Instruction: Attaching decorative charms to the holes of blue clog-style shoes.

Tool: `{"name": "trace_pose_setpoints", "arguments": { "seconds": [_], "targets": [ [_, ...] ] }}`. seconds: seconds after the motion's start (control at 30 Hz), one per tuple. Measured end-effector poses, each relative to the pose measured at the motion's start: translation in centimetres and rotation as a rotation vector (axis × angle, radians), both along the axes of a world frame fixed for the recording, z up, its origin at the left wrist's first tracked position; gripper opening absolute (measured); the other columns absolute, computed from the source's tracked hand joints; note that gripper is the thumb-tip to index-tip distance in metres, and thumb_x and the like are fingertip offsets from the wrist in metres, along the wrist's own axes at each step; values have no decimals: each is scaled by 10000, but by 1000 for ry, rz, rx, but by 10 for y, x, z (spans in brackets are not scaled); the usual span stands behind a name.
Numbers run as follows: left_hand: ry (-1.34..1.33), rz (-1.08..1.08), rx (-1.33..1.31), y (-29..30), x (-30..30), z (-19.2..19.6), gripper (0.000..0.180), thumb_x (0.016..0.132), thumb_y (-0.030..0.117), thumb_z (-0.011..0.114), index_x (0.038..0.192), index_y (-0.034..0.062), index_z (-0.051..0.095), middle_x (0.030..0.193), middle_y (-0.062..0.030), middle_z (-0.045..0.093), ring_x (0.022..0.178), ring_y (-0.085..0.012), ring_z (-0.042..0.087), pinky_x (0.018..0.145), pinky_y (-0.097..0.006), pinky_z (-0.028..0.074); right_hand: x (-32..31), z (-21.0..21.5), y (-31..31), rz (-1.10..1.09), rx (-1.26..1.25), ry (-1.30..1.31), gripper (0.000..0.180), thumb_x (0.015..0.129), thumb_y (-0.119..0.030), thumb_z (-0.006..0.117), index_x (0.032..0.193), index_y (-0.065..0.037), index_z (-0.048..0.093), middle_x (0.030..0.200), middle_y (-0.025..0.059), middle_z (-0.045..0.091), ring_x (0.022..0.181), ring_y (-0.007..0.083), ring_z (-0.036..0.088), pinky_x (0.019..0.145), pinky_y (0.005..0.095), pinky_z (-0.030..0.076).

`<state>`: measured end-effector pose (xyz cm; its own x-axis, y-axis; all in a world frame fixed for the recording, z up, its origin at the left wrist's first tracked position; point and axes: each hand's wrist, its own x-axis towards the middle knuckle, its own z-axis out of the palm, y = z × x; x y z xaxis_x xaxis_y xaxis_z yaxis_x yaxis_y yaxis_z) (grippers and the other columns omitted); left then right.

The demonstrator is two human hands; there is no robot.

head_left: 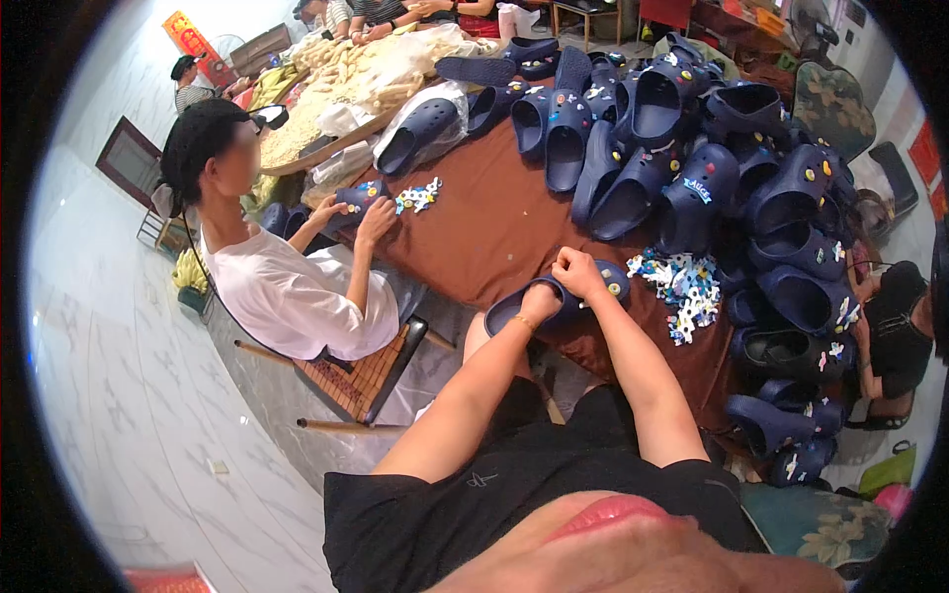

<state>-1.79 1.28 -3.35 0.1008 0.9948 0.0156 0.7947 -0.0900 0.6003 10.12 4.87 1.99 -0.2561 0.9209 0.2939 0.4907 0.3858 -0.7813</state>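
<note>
A navy blue foam clog (pixel 502 309) lies at the table's near edge, above my lap, with round charms on its toe. My left hand (pixel 540 300) reaches into the clog's opening and holds it from inside; its fingers are hidden. On top of the clog, my right hand (pixel 577 272) has its fingers pinched together, and whatever is in them is too small to make out. Just right of the clog lies a pile of small blue, white and yellow shoe charms (pixel 682 292).
Navy clogs (pixel 657 104) are heaped along the table's (pixel 474 232) far and right sides. To the left, a seated person (pixel 287 287) handles another clog (pixel 363 196) beside a smaller charm pile (pixel 418 195). Farther back, people sit around a pale heap (pixel 346 79). Another person (pixel 895 326) is at right.
</note>
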Motion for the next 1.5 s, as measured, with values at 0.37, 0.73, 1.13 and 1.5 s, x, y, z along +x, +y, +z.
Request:
{"name": "trace_pose_setpoints", "arguments": {
  "seconds": [0.37, 0.73, 1.13, 1.5],
  "targets": [
    [-24, 35, -9, -3, 0, -17, 144, 638, 130, 564, 712, 16, 613, 801, -208, 609, 768, -356, 587, 702, -430, 472, 8, 0, -10, -96, 32, 129, 161, 693, -102, 550, 639, 0, 438, 546, 136, 477, 492, 229, 474, 500, 341, 401],
    [45, -20, -13, 5, 5, -12, 169, 664, 138, 542, 736, 18, 638, 820, -211, 613, 783, -365, 591, 730, -434, 473, 29, -7, 11, -175, 345, -104, 183, 763, -185, 569, 680, -33, 510, 680, 146, 544, 670, 316, 542, 608, 402, 415],
    [84, -15, 38, 12, -4, -22, 195, 712, 168, 546, 749, 5, 644, 835, -224, 605, 795, -368, 587, 732, -435, 469, 112, -14, 19, -502, 496, -265, 111, 768, -195, 547, 777, -109, 616, 842, 67, 598, 860, 282, 528, 757, 406, 406],
    [64, -26, 70, 5, -3, -14, 151, 647, 129, 551, 705, 18, 637, 774, -214, 605, 732, -363, 591, 686, -437, 478, 40, -10, -6, -192, 430, -278, 190, 776, -252, 556, 690, -86, 527, 754, 85, 548, 766, 280, 523, 667, 400, 404]
  ]
}}
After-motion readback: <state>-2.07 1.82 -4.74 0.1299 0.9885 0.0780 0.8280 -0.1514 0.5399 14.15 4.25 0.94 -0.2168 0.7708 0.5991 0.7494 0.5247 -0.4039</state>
